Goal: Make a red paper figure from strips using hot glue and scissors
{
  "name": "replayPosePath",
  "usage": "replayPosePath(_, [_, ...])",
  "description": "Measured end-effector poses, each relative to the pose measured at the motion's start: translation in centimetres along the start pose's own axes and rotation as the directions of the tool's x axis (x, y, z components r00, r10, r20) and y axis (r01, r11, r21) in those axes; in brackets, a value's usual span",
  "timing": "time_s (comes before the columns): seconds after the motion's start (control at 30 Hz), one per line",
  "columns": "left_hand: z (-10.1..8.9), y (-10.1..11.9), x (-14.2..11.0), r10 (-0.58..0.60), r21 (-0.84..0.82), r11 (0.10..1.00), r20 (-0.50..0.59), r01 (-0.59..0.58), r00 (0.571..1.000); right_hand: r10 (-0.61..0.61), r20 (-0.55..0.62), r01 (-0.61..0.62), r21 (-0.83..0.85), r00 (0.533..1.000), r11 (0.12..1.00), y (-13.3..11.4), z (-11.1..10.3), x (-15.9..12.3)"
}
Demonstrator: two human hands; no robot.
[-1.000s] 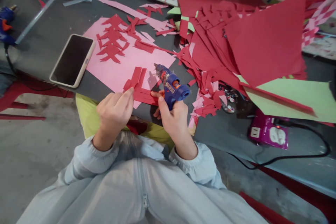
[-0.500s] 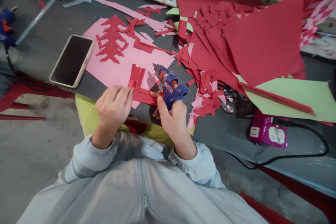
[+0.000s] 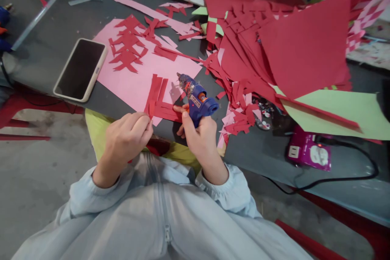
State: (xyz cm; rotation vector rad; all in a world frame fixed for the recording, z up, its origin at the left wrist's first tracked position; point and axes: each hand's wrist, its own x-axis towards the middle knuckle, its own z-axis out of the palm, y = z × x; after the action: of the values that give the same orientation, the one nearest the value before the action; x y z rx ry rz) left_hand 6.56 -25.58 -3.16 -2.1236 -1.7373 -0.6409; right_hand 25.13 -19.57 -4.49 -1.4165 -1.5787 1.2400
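My right hand (image 3: 202, 140) is wrapped round the handle of a blue glue gun (image 3: 197, 96), its nozzle pointing up and left. One finger of that hand also presses on red paper strips (image 3: 167, 112) at the table's front edge. These strips form an L, with two upright legs side by side over pink paper (image 3: 122, 87). My left hand (image 3: 128, 134) is closed at the lower left corner of the L. It pinches a red paper strip (image 3: 151, 110) that bends over towards me; the fingertips partly hide its end.
A phone (image 3: 81, 69) lies to the left. Red cut-paper shapes (image 3: 129, 46) rest on the pink sheet. Red scraps (image 3: 239, 118) and large red sheets (image 3: 304, 44) spread to the right. A purple power box (image 3: 309, 150) with a black cable sits near the right front edge.
My left hand has moved down and left, towards my body, drawing the strip's end over the corner. My right hand and the glue gun have stayed almost still.
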Motion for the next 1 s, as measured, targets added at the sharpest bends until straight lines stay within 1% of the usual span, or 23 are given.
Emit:
replayPosePath(0.13, [0.1,-0.1,-0.1,0.017,0.012,1.0,0.033,-0.017,0.999,0.024,-0.018,-0.024,0.007,1.0,1.0,-0.2,0.0,-0.1])
replayPosePath(0.27, [0.0,-0.2,0.1,0.033,0.052,0.998,0.038,-0.035,0.999,0.052,-0.001,-0.052,-0.008,0.999,0.999,-0.6,-0.2,-0.2])
replayPosePath(0.4, [-0.4,0.2,0.4,0.003,0.056,0.998,0.102,-0.008,0.995,0.044,0.007,-0.043,-0.055,0.999,0.998,-0.7,-0.3,-0.2])
replayPosePath(0.5, [-0.6,0.4,0.4,0.011,0.023,1.0,0.142,-0.014,0.99,0.034,0.013,-0.033,-0.08,0.999,0.996,-0.6,-0.3,-0.3])
replayPosePath(0.6, [-0.7,0.5,0.2,0.044,0.008,0.999,0.13,-0.046,0.991,0.052,0.013,-0.052,-0.047,0.999,0.998,-1.0,-0.5,-0.7])
replayPosePath(0.7, [-0.8,0.6,0.2,0.042,0.01,0.999,0.125,-0.043,0.991,0.1,0.027,-0.101,0.025,0.995,0.995,-1.9,-1.3,-1.2])
replayPosePath(0.8, [-0.9,0.6,0.4,0.044,-0.005,0.999,0.146,-0.044,0.988,0.194,0.141,-0.207,0.082,0.971,0.975,-3.1,-2.6,-1.4])
replayPosePath(0.83, [-1.0,0.6,0.4,0.046,-0.009,0.999,0.148,-0.045,0.988,0.228,0.201,-0.248,0.08,0.953,0.965,-3.5,-3.1,-1.4])
replayPosePath(0.9, [-1.1,0.7,0.4,0.043,-0.014,0.999,0.151,-0.041,0.988,0.291,0.283,-0.317,0.05,0.914,0.947,-4.1,-3.9,-1.3])
replayPosePath(1.0, [-1.3,0.8,0.4,0.033,-0.019,0.999,0.19,-0.03,0.981,0.368,0.359,-0.391,-0.011,0.857,0.92,-4.6,-4.7,-0.9])
